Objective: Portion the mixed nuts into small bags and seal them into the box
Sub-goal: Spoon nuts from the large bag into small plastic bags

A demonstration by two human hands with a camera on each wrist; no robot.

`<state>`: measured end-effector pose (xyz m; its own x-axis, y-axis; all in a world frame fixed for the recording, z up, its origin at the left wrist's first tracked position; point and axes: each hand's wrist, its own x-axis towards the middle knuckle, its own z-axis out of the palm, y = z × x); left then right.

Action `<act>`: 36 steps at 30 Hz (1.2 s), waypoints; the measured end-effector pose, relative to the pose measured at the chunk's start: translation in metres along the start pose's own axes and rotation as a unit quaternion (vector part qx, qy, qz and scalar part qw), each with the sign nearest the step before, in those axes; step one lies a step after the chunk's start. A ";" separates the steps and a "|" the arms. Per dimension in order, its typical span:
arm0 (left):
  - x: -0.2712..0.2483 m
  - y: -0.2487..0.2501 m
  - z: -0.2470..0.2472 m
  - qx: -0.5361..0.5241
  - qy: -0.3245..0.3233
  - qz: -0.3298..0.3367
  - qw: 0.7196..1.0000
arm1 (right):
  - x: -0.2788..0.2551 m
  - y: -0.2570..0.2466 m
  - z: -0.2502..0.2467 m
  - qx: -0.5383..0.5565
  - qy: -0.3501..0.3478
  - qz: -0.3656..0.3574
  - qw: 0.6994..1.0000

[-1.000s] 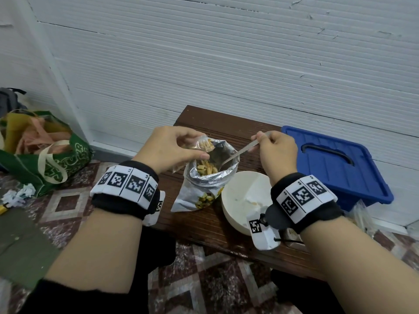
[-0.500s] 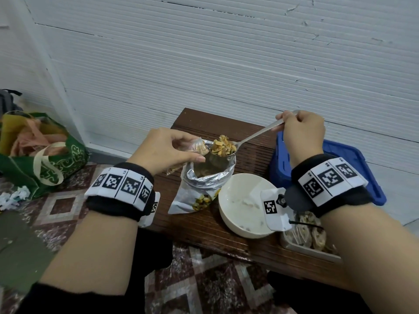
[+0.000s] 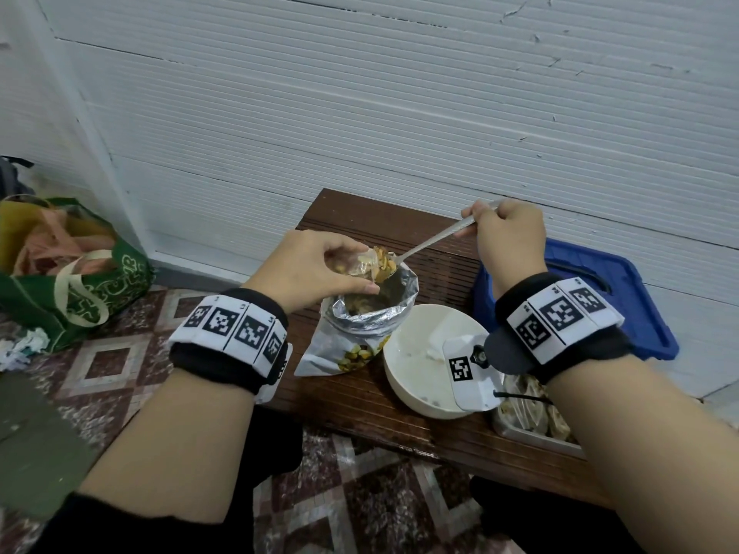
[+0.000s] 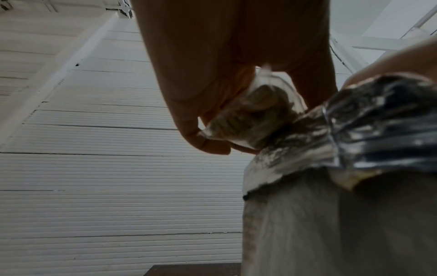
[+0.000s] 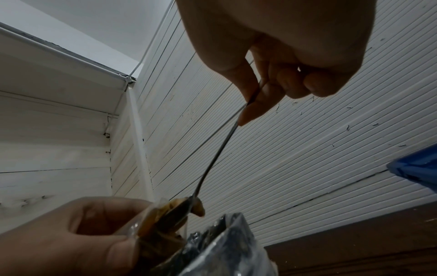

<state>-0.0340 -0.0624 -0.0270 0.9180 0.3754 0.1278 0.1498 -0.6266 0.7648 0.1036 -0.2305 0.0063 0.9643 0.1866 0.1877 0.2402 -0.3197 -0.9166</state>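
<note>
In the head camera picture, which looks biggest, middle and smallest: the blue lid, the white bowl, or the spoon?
1. Blue lid, though the right arm hides part of it.
2. White bowl.
3. Spoon, clearly the smallest.

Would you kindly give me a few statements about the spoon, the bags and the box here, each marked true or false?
1. The right hand holds the spoon by its handle. True.
2. The spoon's bowl is empty. False: it carries mixed nuts at the mouth of the small clear bag.
3. The left hand pinches the small clear bag above the foil nut bag. True.
4. The blue box stands open. False: its lid, with the handle, is on.
5. The white bowl is heaped with nuts. False: none show in it.
</note>
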 end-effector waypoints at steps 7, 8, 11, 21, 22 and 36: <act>0.000 0.004 0.005 0.009 -0.004 0.001 1.000 | -0.003 0.001 0.000 -0.004 -0.010 -0.003 1.000; 0.001 0.004 0.006 0.006 -0.004 0.002 1.000 | -0.003 0.000 0.000 0.001 -0.013 -0.002 1.000; 0.001 0.006 0.009 0.000 0.000 0.010 1.000 | -0.004 -0.002 0.001 0.018 -0.015 -0.010 1.000; 0.002 0.011 0.015 -0.042 0.104 0.014 0.994 | -0.016 -0.024 -0.006 0.128 -0.058 -0.209 0.968; 0.002 0.011 0.014 -0.051 0.116 0.008 0.992 | -0.015 -0.026 -0.008 0.136 -0.056 -0.227 0.963; 0.001 0.004 -0.002 -0.131 0.214 -0.025 0.968 | -0.022 0.001 -0.007 0.001 0.052 -0.137 0.989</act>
<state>-0.0331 -0.0626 -0.0223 0.6681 0.6841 0.2926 0.0412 -0.4267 0.9035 0.0835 -0.2409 0.0040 0.8695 0.1697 0.4638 0.4937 -0.2690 -0.8270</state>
